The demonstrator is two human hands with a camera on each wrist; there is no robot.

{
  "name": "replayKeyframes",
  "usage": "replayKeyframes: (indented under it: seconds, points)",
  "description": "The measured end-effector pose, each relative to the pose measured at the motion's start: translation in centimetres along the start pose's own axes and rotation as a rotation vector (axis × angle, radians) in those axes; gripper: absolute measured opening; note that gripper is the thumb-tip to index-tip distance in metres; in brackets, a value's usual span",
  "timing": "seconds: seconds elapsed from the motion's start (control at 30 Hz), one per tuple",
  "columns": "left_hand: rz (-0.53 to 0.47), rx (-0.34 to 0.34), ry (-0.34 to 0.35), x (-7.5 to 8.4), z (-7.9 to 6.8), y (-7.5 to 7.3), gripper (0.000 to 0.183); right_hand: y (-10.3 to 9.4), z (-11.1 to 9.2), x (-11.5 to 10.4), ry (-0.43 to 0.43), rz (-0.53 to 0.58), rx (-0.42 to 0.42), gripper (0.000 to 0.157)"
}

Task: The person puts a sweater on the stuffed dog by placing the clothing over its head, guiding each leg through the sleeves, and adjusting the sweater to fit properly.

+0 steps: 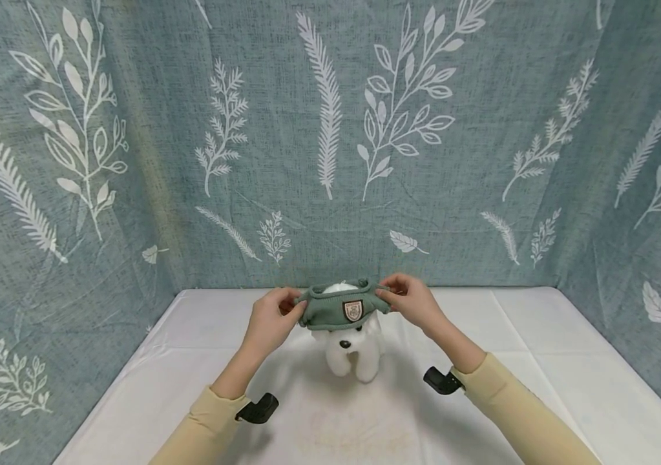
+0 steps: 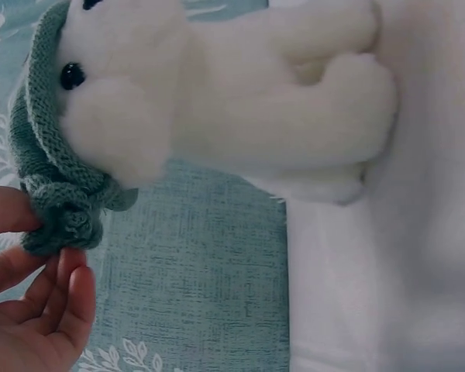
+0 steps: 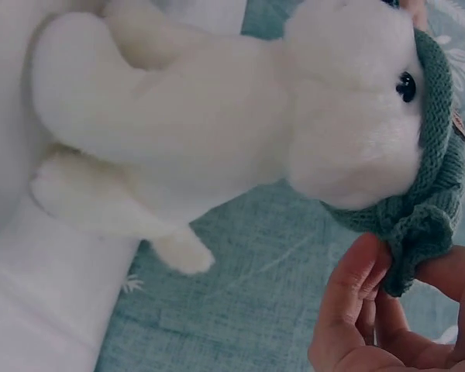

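Note:
A white plush dog (image 1: 367, 355) stands on the table, its black nose facing the head camera. Around the top of its head sits a small green knitted sweater (image 1: 325, 312) with a shield-shaped badge (image 1: 353, 311) on the front. White fur shows through the sweater's upper opening. My left hand (image 1: 267, 320) pinches one short sleeve (image 2: 66, 221) between thumb and fingers. On the opposite side, my right hand (image 1: 417, 300) pinches the other sleeve (image 3: 418, 240). In both wrist views the lower rim lies just above the dog's eyes, and its body is bare.
A white cloth covers the table (image 1: 470, 413). Blue-green curtains (image 1: 283, 142) with white leaf prints hang behind and at both sides. A black wrist camera (image 1: 259, 409) is strapped to the left arm, another black camera (image 1: 442, 380) to the right.

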State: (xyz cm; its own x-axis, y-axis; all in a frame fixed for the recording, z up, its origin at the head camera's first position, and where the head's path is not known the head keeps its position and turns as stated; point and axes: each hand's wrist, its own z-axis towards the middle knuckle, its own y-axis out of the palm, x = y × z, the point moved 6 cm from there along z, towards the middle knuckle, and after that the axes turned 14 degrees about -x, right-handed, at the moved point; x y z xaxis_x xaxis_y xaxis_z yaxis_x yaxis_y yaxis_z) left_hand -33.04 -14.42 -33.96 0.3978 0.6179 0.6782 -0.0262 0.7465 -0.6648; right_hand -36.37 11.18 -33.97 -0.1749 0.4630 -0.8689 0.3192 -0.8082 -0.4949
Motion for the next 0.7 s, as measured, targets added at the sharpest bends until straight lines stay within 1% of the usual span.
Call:
replayKeyframes:
  seconds: [0.13, 0.23, 0.33, 0.4, 0.43, 0.53, 0.6, 0.67, 0.7]
  points:
    - [0.004, -0.062, -0.025, -0.3, 0.0, 0.4, 0.009, 0.1, 0.0, 0.2, 0.003, 0.018, -0.008, 0.027]
    - [0.02, -0.072, -0.031, -0.3, 0.0, 0.3, 0.013, 0.0, -0.1, 0.3, -0.003, 0.026, -0.021, 0.031]
    - [0.04, -0.061, -0.03, -0.1, 0.1, -0.1, 0.022, -0.2, -0.4, 0.3, -0.004, 0.034, -0.032, 0.037]
    - [0.045, -0.033, -0.029, 0.1, 0.0, -0.5, 0.028, -0.5, -0.6, 0.3, -0.003, 0.05, -0.037, 0.043]
    - [0.043, -0.008, -0.028, 0.2, -0.1, -0.8, 0.03, -0.6, -0.8, 0.2, -0.004, 0.056, -0.036, 0.045]
    - [0.029, 0.099, 0.004, 0.7, -0.6, -1.7, 0.034, -1.1, -1.6, 0.1, -0.016, 0.077, -0.035, 0.053]
    - [0.028, 0.162, 0.039, 1.0, -1.3, -2.1, 0.031, -1.4, -2.3, 0.3, -0.014, 0.082, -0.026, 0.055]
    - [0.021, 0.188, 0.075, 1.3, -2.0, -2.3, 0.024, -1.5, -3.0, 0.5, -0.02, 0.076, -0.024, 0.052]
    - [0.013, 0.176, 0.082, 1.3, -2.4, -2.2, 0.019, -1.4, -3.4, 0.7, -0.024, 0.07, -0.028, 0.049]
